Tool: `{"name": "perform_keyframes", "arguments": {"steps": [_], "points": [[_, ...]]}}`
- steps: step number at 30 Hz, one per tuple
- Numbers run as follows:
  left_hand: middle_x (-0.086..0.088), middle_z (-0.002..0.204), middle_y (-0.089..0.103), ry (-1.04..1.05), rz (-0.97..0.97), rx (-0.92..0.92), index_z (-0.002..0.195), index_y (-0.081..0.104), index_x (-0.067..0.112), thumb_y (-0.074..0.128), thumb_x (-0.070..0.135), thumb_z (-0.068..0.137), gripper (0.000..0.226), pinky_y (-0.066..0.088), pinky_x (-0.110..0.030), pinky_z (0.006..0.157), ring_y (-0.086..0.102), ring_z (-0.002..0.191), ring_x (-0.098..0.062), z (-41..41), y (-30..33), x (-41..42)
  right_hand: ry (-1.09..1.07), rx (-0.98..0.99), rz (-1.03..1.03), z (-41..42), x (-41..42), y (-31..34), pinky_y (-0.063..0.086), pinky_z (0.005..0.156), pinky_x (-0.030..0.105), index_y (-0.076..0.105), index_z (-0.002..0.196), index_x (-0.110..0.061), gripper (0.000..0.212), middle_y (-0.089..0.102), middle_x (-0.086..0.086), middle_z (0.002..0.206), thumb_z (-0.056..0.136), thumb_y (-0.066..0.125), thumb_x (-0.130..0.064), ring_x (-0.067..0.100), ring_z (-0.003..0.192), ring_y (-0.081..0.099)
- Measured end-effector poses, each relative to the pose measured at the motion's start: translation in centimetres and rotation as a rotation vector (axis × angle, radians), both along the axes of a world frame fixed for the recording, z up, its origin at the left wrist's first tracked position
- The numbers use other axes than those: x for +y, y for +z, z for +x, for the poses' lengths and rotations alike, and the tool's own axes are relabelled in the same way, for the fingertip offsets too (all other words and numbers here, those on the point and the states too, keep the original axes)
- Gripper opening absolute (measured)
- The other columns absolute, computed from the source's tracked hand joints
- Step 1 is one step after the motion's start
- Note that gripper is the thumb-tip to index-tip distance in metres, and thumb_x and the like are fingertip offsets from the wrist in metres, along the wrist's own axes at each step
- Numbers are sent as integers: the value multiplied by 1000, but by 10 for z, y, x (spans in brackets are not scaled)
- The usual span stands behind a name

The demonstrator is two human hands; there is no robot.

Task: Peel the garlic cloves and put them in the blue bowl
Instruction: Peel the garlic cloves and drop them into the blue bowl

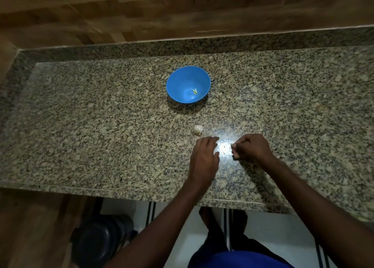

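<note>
The left hand lies flat and relaxed near the garlic; the right hand is curled, what it holds unclear. Peeled cloves sit in the bowl. Best to pinch one clove off firmly.

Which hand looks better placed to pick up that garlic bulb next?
Probably the left hand: its straight fingers lie just beside the garlic bulb. The right hand sits farther off, fingers curled, seemingly pinching something small.
</note>
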State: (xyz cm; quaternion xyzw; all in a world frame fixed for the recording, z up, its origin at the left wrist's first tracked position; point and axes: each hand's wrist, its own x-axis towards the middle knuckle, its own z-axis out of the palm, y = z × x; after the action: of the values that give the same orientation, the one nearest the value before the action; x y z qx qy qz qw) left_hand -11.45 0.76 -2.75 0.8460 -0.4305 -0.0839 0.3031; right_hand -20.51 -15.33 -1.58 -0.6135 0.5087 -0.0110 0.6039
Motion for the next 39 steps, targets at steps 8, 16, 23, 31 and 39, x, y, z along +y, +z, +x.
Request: {"name": "perform_keyframes", "arguments": {"steps": [8, 16, 23, 31, 39], "points": [[-7, 121, 59, -65, 81, -38, 124, 59, 10, 65, 8, 85, 39, 48, -44, 89, 51, 106, -28, 1, -9, -8, 150, 77, -376, 4, -1, -4, 60, 72, 33, 74, 65, -16, 13, 72, -1, 61, 77, 78, -20, 15, 66, 72], [-7, 126, 57, -74, 109, -48, 130, 55, 9, 62, 14, 86, 45, 46, -45, 91, 49, 111, -28, 5, -13, -11, -195, -158, 111, -2, -5, -7, 61, 64, 54, 70, 74, 10, 7, 66, 32, 70, 80, 73, 7, 38, 57, 65], [-8, 114, 61, -75, 66, -54, 118, 64, 9, 65, 11, 86, 32, 45, -42, 86, 52, 103, -29, 3, -13, -14, -381, -170, 335, 1, -9, -9, 61, 65, 47, 63, 94, 15, 12, 61, 26, 68, 87, 55, 10, 27, 47, 55], [-9, 110, 62, -25, 55, 28, 116, 65, 9, 65, 8, 88, 28, 47, -42, 85, 51, 104, -28, 1, -13, -22, -125, -56, -107, -7, -4, -9, 63, 66, 39, 72, 75, -2, 7, 72, 16, 66, 78, 76, 2, 27, 60, 72], [-11, 111, 63, -26, 54, -10, 119, 64, 6, 64, 7, 87, 32, 47, -45, 89, 52, 106, -31, 1, -12, -14, 148, 23, -582, -9, 0, -7, 37, 54, 20, 66, 70, -18, 10, 64, -8, 64, 72, 72, -10, 9, 62, 60]]}}
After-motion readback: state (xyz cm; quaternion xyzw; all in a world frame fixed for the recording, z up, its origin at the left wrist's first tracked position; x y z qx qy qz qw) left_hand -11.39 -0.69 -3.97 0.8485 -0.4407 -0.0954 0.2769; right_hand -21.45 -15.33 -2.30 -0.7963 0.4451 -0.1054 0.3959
